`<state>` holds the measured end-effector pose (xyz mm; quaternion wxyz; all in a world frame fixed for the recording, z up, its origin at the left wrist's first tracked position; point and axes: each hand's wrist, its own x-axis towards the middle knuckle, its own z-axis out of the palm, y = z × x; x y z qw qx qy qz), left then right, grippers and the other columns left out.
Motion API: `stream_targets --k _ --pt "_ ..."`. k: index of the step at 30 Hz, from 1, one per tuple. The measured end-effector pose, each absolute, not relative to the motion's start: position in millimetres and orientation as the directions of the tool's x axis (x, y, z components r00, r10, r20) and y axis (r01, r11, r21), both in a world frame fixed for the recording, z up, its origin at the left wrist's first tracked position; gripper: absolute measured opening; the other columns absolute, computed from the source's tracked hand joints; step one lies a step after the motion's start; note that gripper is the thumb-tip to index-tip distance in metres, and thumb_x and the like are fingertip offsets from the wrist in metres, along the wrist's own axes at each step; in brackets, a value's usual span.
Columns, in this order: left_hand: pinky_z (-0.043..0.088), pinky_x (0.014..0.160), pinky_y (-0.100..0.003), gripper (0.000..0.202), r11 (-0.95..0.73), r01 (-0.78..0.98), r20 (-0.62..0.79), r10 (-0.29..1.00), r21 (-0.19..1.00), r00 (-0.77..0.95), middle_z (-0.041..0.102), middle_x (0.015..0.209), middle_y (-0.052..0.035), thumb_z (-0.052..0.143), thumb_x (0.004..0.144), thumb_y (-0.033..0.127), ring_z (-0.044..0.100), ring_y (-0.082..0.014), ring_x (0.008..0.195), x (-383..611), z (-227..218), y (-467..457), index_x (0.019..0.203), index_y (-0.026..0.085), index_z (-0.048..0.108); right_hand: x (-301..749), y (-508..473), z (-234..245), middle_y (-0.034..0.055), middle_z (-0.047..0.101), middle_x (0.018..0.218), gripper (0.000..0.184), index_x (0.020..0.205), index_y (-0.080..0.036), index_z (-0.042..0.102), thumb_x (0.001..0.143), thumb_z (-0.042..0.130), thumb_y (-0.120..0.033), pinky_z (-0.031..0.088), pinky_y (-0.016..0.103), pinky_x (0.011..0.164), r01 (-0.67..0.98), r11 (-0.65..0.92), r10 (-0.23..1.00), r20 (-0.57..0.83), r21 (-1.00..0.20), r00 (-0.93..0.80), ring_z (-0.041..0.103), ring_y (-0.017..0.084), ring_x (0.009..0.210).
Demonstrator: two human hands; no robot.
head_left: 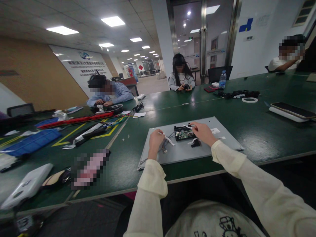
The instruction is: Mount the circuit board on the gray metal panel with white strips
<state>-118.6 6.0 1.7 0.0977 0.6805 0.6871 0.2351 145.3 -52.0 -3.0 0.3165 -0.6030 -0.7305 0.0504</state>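
A grey flat panel point(158, 156) lies on the table in front of me. On it sits a black frame with a green circuit board point(183, 134). My left hand point(155, 142) is closed left of the board, its fingertips pinching a white strip point(169, 140) that slants down to the right, near grey cables point(164, 146). My right hand point(203, 133) bends over the board's right edge, thumb and finger together at the end of another white strip point(187, 126). Below the board is a small black piece point(196, 143) with a white tab.
The green table point(163, 112) carries a phone point(292, 110) on a white object, a tape roll point(249, 100) and a water bottle point(222, 80). Blue trays point(32, 142), a red bar point(76, 120) and a white device point(27, 186) lie left. Several people sit around.
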Motion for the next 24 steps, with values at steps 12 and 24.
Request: stream_targets --k 12,24 --pt "0.051 0.065 -0.026 0.011 -0.101 0.692 0.159 0.987 0.715 -0.020 0.068 0.068 -0.0036 0.060 0.071 0.019 0.067 -0.0162 0.067 -131 -3 17 0.079 0.015 0.066 93 -62 19 0.0088 0.064 0.111 0.029 0.116 -0.016 0.063 0.091 0.049 -0.018 0.042 0.031 0.092 0.652 0.705 0.683 0.515 -0.278 -0.518 0.057 0.019 0.105" --pt "0.043 0.069 -0.024 0.014 -0.143 0.868 0.221 0.974 0.475 0.040 0.070 0.075 -0.0038 0.058 0.074 0.016 0.062 -0.0155 0.074 -127 -7 11 0.083 0.016 0.069 51 -67 -12 0.0138 0.065 0.108 0.026 0.108 -0.009 0.065 0.092 0.045 -0.012 0.041 0.034 0.095 0.631 0.768 0.619 0.383 -0.112 -0.686 0.058 0.022 0.104"
